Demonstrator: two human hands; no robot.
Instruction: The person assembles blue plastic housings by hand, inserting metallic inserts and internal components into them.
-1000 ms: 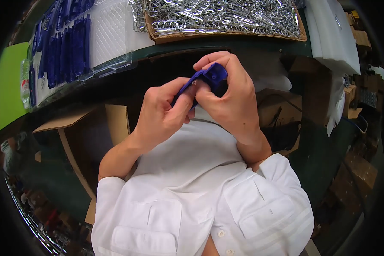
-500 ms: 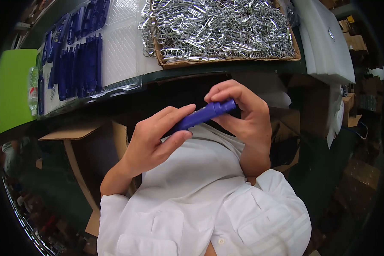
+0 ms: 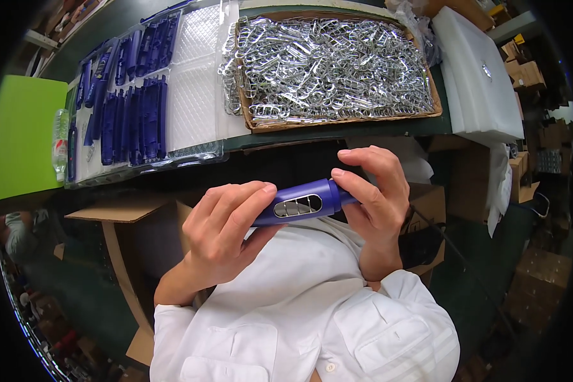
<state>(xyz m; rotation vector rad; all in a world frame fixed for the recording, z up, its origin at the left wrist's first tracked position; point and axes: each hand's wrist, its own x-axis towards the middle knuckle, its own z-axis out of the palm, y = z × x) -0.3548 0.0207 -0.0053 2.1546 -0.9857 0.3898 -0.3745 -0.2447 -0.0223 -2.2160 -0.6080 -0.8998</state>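
Note:
A blue tube-shaped casing (image 3: pixel 302 198) is held level in front of my white shirt. Its side has a long silver-rimmed opening, crossed by several thin bars, that faces up. My left hand (image 3: pixel 226 229) is closed round the left end of the casing and hides it. At the narrower right end, the thumb and index finger of my right hand (image 3: pixel 379 200) are closed on the casing; another finger is lifted off. Beyond my hands, several blue casing parts (image 3: pixel 134 118) lie in rows in a clear plastic tray (image 3: pixel 200 79).
A cardboard box (image 3: pixel 344 120) heaped with silver metal clips (image 3: pixel 337 67) stands on the table. White foam sheets (image 3: pixel 481 76) rise at its right. A plastic bottle (image 3: pixel 60 145) lies beside a green panel (image 3: pixel 22 140) at the left. An open carton (image 3: pixel 114 210) is below the table edge.
The casing has turned in my hands, bringing its silver-rimmed opening into sight, and sits lower and more level. My right hand's fingers have shifted, with one now lifted. The view has tilted slightly.

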